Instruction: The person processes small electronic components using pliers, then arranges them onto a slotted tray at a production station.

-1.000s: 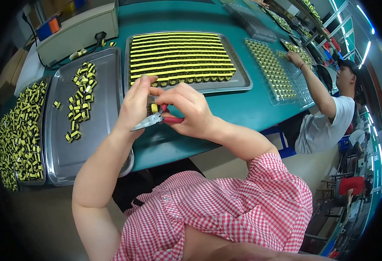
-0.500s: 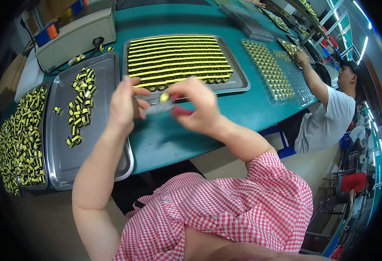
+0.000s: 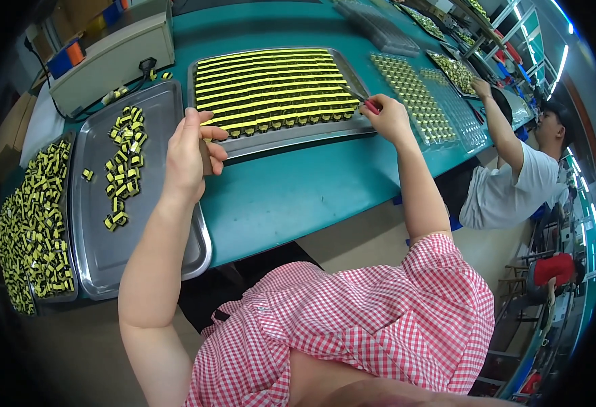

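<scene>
At the right end of the large tray [image 3: 257, 146], my right hand [image 3: 389, 119] is closed around red-handled pliers [image 3: 372, 106]. Their grey metal tip reaches over the end of the rows of small black-and-yellow parts [image 3: 277, 91], seemingly touching them. My left hand [image 3: 191, 152] hovers by the tray's front left corner, its loosely curled fingers apart. A brownish patch shows between its palm and fingers; whether this is a held thing or shaded skin is unclear.
Left of me lie a grey metal tray [image 3: 155, 176] with scattered parts and a bin heaped with parts [image 3: 44, 224]. A beige box [image 3: 115, 68] stands behind. Clear plastic trays of parts [image 3: 413, 98] sit at right, where a co-worker [image 3: 515, 183] reaches over the bench.
My right hand has swung away from my left hand, rightward to the tray's far end, carrying the pliers. The left hand stays nearly in place. The yellow piece seen near the pliers no longer shows there.
</scene>
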`<state>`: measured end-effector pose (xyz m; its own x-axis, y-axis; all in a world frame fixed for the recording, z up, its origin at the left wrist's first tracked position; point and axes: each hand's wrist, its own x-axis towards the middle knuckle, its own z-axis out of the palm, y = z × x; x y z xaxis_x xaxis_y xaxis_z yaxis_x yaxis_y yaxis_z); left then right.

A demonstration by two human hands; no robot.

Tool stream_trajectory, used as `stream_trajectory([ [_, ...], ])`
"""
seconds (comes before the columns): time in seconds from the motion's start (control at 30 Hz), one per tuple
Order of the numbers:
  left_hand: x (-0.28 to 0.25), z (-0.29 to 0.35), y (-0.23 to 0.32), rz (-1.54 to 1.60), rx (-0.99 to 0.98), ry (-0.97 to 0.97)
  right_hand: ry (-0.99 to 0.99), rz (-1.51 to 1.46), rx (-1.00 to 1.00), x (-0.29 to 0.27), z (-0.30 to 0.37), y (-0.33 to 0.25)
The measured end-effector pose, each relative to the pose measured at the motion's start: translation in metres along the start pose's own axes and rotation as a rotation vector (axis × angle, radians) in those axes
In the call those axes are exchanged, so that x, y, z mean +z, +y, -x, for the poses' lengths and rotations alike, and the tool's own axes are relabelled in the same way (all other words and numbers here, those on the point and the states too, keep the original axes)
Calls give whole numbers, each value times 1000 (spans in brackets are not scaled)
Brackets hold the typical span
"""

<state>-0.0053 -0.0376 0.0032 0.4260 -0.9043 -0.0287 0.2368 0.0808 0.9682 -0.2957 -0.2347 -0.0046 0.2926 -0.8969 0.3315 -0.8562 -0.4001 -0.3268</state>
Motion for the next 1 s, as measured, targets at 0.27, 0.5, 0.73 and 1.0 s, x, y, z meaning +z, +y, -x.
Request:
stream_trajectory([
  [0.27, -4, -3, -3, 2, 14, 7, -69, 95, 33, 8, 4, 4],
  [0.5, -4, -5, -1, 8, 32, 23, -91, 43, -21, 7, 3, 9],
  [0.73, -6, -7, -1, 11, 53, 36, -26, -22, -38, 18, 0, 9],
  [1.0, -7, -6, 1, 18, 48, 37, -6, -78, -55, 18, 5, 11],
])
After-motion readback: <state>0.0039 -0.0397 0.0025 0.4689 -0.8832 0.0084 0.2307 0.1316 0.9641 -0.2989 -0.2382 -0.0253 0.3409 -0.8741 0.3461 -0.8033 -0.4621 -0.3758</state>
